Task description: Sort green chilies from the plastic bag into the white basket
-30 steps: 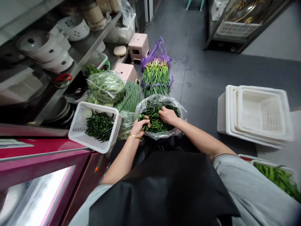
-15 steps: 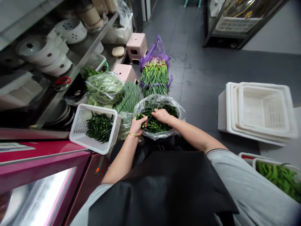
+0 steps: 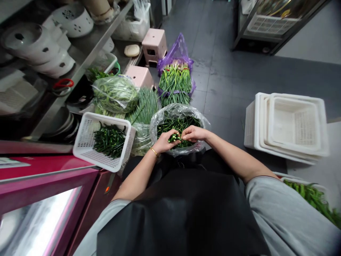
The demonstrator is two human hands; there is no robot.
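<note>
My left hand [image 3: 164, 142] is closed round a small bunch of green chili peppers [image 3: 173, 137], their pale ends turned to the right. Against those ends, my right hand [image 3: 194, 133] has its thumb and fingertips pinched together; whatever lies between them is too small to make out. Both hands are over a clear plastic bag [image 3: 195, 111], open at the top and full of dark green chili peppers [image 3: 177, 123]. To the left, a white perforated basket [image 3: 85, 145] holds a heap of dark green chili peppers [image 3: 109, 139].
Beyond the bag lie bundled green stalks [image 3: 175, 83] in a purple bag [image 3: 179, 48]. Bagged greens [image 3: 115, 93] and pink stools [image 3: 140, 76] stand at left, beside a metal shelf [image 3: 92, 62]. Stacked white baskets [image 3: 293, 122] are on the right. A pink-framed cabinet [image 3: 48, 185] is near left.
My right hand has come up out of the bag's peppers to meet my left hand. The left hand has moved right and turned, so the bunch's ends now face the right hand.
</note>
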